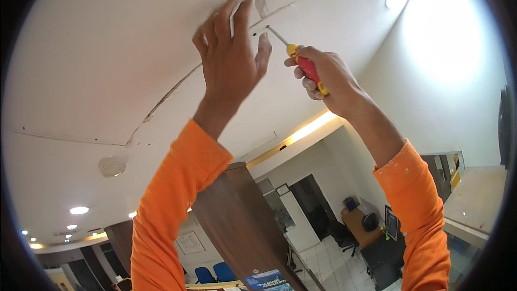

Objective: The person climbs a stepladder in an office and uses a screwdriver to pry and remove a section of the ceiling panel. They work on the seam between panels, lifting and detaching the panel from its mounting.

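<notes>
Overhead is a white ceiling panel [134,48] with open seams and small dark holes. My right hand [328,78] is wrapped round the red and yellow handle of a screwdriver [308,69]. Its metal tip meets the ceiling beside a seam, close to a dark hole; whether a screw sits under the tip is too small to tell. Just left of the tip, my left hand [229,48] is raised against the panel, fingers spread and dusty, with nothing visible in it. A long cracked joint [167,96] runs from behind that hand toward the lower left.
A dark wooden column [239,221] rises below my arms. A round ceiling fitting [112,167] and lit downlights [79,210] are at left. Lower right, a desk [358,226] and black office chair [342,234] stand on a tiled floor. Blue chairs [214,272] are low in view.
</notes>
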